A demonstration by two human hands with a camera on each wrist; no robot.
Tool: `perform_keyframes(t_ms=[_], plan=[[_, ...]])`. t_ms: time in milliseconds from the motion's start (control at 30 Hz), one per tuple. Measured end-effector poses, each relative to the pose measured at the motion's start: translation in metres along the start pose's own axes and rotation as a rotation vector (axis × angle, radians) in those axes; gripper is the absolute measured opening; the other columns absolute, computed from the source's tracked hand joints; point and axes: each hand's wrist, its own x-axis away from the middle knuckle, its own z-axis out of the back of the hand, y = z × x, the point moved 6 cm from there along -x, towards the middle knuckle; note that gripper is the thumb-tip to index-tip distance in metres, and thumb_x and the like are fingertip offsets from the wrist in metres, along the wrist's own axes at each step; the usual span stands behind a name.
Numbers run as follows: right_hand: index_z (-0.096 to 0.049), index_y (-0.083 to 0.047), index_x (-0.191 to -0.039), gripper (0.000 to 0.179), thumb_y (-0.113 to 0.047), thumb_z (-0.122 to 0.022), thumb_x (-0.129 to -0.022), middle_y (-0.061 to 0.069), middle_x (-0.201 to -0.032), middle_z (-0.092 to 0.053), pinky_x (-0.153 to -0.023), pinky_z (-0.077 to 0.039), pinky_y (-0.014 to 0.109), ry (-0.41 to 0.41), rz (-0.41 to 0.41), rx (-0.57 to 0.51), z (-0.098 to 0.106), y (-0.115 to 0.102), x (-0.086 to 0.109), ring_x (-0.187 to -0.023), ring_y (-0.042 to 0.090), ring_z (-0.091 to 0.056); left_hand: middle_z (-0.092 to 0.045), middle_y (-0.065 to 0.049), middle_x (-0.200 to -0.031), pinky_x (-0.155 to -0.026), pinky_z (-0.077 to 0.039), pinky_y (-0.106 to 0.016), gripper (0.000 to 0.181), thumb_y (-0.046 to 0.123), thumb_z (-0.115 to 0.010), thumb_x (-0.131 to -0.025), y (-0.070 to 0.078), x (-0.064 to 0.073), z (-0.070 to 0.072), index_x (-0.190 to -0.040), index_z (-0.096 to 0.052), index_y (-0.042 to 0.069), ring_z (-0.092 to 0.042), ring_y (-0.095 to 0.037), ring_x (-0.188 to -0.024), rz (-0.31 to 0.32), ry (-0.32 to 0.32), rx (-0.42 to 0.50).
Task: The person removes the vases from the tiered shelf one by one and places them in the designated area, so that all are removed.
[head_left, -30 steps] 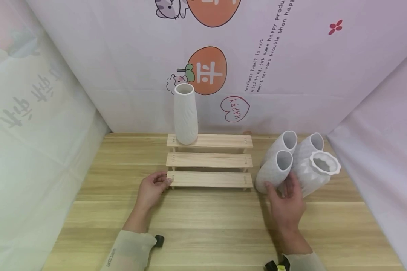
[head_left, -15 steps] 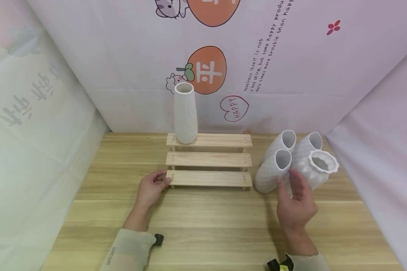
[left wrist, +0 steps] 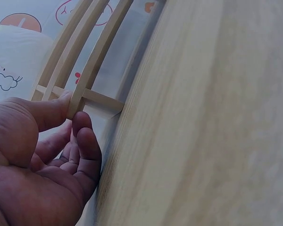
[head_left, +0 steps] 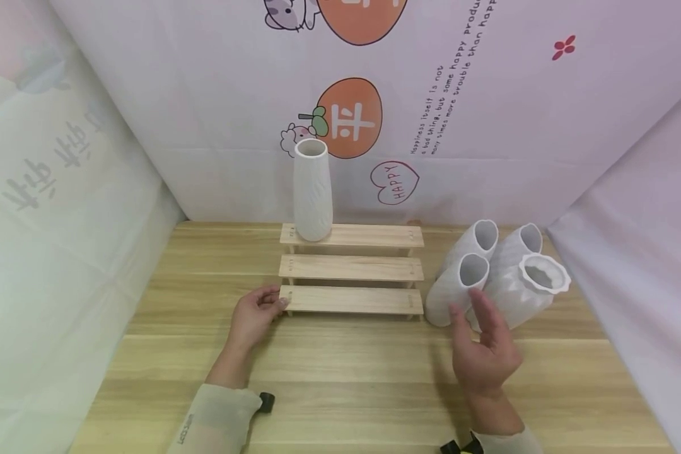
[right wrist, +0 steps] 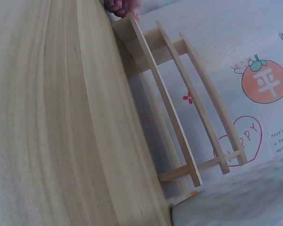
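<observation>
My left hand (head_left: 255, 320) pinches the left end of the lowest step of a three-tier wooden stand (head_left: 352, 300). In the left wrist view the thumb lies over the step's edge, with curled fingers below. A tall white vase (head_left: 313, 195) stands upright on the top step, toward its left end. My right hand (head_left: 485, 353) is at the near side of a slim white vase (head_left: 451, 299), fingers fairly straight and thumb apart. Whether it touches the vase is unclear. Beside that vase is a rounder white vase (head_left: 511, 299) with a frilled rim.
Two more slim white vases, one at the back left (head_left: 456, 249) and one at the back right (head_left: 511, 249), complete the cluster right of the stand. A printed white cloth (head_left: 232, 157) hangs behind the wood-grain table (head_left: 340, 378), with more cloth on both sides.
My right hand first drew back right from between the front vases, then shifted left and slightly down toward the slim front vase. The left hand keeps its hold on the stand.
</observation>
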Motion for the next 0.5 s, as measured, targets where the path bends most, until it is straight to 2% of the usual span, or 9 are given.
perform_keyframes(t_ms=[333, 500], plan=[[-0.065, 0.026, -0.097, 0.034, 0.022, -0.082, -0.067, 0.042, -0.095, -0.068, -0.087, -0.060, 0.034, -0.050, 0.044, -0.072, -0.008, -0.006, 0.004, -0.098, 0.035, -0.076, -0.070, -0.010, -0.115, -0.077, -0.058, -0.023, 0.042, 0.027, -0.079, -0.095, 0.002, 0.002, 0.000, -0.131, -0.069, 0.007, -0.070, -0.021, -0.098, -0.011, 0.001, -0.014], [-0.066, 0.026, -0.101, 0.037, 0.019, -0.083, -0.069, 0.042, -0.097, -0.067, -0.091, -0.059, 0.034, -0.158, 0.018, -0.068, -0.018, -0.007, 0.008, -0.101, 0.033, -0.075, -0.070, -0.010, -0.113, -0.077, -0.058, -0.023, 0.042, 0.027, -0.079, -0.094, 0.001, 0.002, -0.001, -0.130, -0.069, 0.008, -0.070, -0.021, -0.098, -0.012, 0.005, -0.009]])
